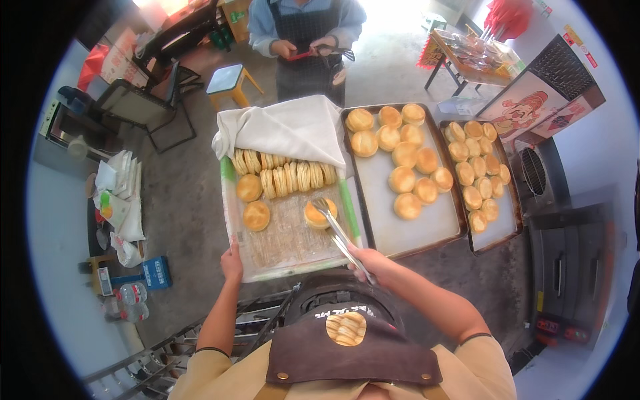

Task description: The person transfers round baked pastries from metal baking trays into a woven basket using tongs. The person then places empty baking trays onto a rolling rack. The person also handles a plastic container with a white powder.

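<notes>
My right hand (pixel 375 262) is closed round metal tongs (pixel 342 241). Their tips touch a round golden bun (pixel 313 217) in the shallow tray (pixel 267 270) before me; I cannot tell whether they grip it. My left hand (pixel 231 262) grips the tray's near left edge. Two more buns, one at the left (pixel 256 217), lie flat there. Behind them stand rows of flaky buns on their sides (pixel 298 178), partly under a white cloth (pixel 293 127). To the right, a dark-rimmed baking tray (pixel 380 233) holds several golden buns (pixel 405 155).
Farther right is a second baking tray (pixel 501 239) full of buns. Across the trays stands a person in a dark apron (pixel 300 73), holding a red-handled tool. A yellow-legged stool (pixel 227 79) and a folding chair (pixel 143 107) stand at the left. A metal rack (pixel 193 340) is below me.
</notes>
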Motion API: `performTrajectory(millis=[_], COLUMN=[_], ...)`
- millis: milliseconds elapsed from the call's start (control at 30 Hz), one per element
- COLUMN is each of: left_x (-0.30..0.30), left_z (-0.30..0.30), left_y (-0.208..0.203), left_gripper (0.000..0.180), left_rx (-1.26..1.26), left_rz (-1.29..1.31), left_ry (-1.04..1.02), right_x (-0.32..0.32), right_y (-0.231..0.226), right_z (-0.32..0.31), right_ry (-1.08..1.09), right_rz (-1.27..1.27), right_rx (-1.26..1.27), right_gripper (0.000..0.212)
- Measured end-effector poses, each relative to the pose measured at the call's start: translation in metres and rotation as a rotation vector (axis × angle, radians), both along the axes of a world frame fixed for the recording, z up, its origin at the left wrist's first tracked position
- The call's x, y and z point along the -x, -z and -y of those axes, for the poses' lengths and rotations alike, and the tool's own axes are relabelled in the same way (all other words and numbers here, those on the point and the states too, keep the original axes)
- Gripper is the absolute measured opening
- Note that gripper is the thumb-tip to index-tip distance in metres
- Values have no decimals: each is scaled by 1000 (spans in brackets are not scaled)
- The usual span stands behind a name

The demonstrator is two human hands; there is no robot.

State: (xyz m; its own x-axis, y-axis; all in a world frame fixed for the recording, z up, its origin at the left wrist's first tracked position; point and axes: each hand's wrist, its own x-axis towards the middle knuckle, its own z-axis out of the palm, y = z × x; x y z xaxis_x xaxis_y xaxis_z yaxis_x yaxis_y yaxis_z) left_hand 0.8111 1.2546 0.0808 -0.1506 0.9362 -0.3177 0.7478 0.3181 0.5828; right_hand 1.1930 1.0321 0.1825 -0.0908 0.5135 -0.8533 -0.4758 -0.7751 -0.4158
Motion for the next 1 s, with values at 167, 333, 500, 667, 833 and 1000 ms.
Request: performTrajectory(millis=[167,333,500,667,833,1000], left_x=[3,2,1,-1,-5,-3], left_z=[-1,0,0,0,3,4], left_y=[2,4,3,2,1,-1], left_gripper=[72,72,72,73,72,71], left_rx=[21,-12,-1,-68,-100,-135], left_rz=[84,67,13,0,14,-38], left_ry=[-5,15,3,-5,-29,-41], right_x=[4,-37,-89,-132,-160,-176], right_y=[8,-49,-23,90,139,151], right_z=[-8,64,63,-47,-156,-200], right_ry=[92,24,215,297,358,387], right_rz=[84,-177,154,385,412,426], right_rx=[85,69,-30,-94,-185,-191], right_gripper=[46,46,48,55,53,51])
